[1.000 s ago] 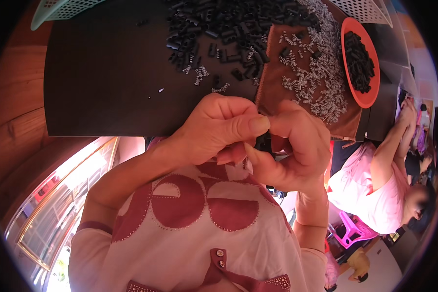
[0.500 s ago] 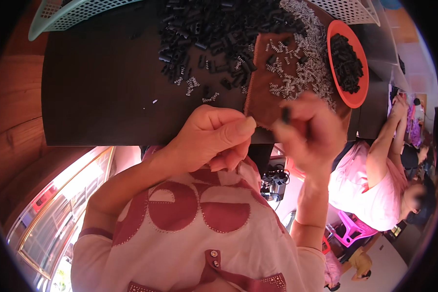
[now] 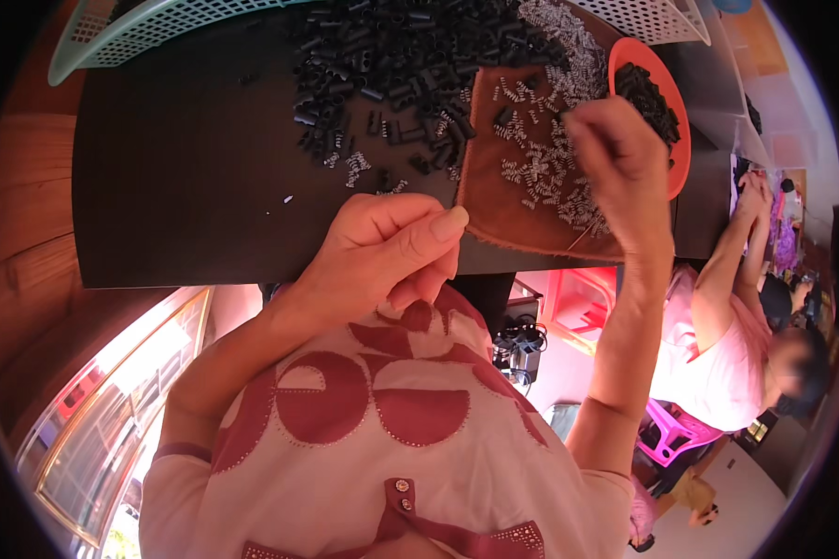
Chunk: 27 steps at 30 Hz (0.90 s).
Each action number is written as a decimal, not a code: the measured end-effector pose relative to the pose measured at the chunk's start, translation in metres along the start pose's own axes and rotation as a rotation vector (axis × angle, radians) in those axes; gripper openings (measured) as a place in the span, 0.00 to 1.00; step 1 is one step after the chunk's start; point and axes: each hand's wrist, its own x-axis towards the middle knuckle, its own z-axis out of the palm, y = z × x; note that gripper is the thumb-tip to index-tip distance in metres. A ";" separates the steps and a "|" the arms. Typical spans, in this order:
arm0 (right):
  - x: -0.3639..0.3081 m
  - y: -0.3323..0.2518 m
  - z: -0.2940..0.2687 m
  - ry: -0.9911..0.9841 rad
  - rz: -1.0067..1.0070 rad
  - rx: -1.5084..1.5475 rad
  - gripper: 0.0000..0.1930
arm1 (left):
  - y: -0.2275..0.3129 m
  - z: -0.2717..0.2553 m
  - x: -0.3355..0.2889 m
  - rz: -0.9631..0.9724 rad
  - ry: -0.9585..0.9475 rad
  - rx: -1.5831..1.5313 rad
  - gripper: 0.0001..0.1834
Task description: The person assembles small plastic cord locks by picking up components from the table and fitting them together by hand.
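My left hand is held just off the table's near edge, thumb pressed on the bent fingers. Whatever it may pinch is hidden. My right hand hovers over the small metal springs, beside the orange bowl. Its fingers are curled, partly hidden and slightly blurred, and no piece shows in them. Short black tubes lie in a large heap beyond my left hand. Similar black pieces fill the bowl. Under the springs a brown cloth is spread.
A pale green plastic basket stands at the far left of the dark table. A white perforated basket is at the far right. To the right sits another person in pink, with a pink stool below.
My right hand has moved up and away from my left hand, toward the bowl. The black piece seen at its fingertips before no longer shows there. My left hand keeps its pinch.
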 end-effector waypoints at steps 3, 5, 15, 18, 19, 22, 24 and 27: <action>0.006 -0.019 0.029 -0.080 -0.114 -0.148 0.07 | -0.001 -0.003 0.000 0.018 -0.004 -0.006 0.23; 0.009 -0.026 0.036 -0.082 -0.110 -0.219 0.08 | -0.001 -0.002 -0.001 0.006 -0.002 -0.024 0.22; 0.014 -0.029 0.047 -0.065 -0.117 -0.301 0.10 | -0.001 -0.004 -0.002 0.004 -0.008 -0.087 0.22; 0.008 -0.030 0.049 0.022 -0.244 -0.210 0.11 | -0.001 -0.005 -0.001 0.002 -0.033 -0.083 0.19; 0.005 -0.033 0.048 0.020 -0.248 -0.207 0.11 | -0.002 -0.004 -0.001 0.004 -0.001 -0.131 0.18; -0.007 -0.046 0.042 0.103 -0.348 -0.018 0.14 | -0.003 -0.001 0.003 0.039 0.056 -0.234 0.15; -0.016 -0.054 0.038 0.070 -0.290 0.160 0.15 | -0.003 -0.001 0.007 0.070 0.078 -0.287 0.15; -0.021 -0.060 0.039 0.031 -0.260 0.335 0.14 | 0.002 0.001 0.012 0.134 0.123 -0.215 0.15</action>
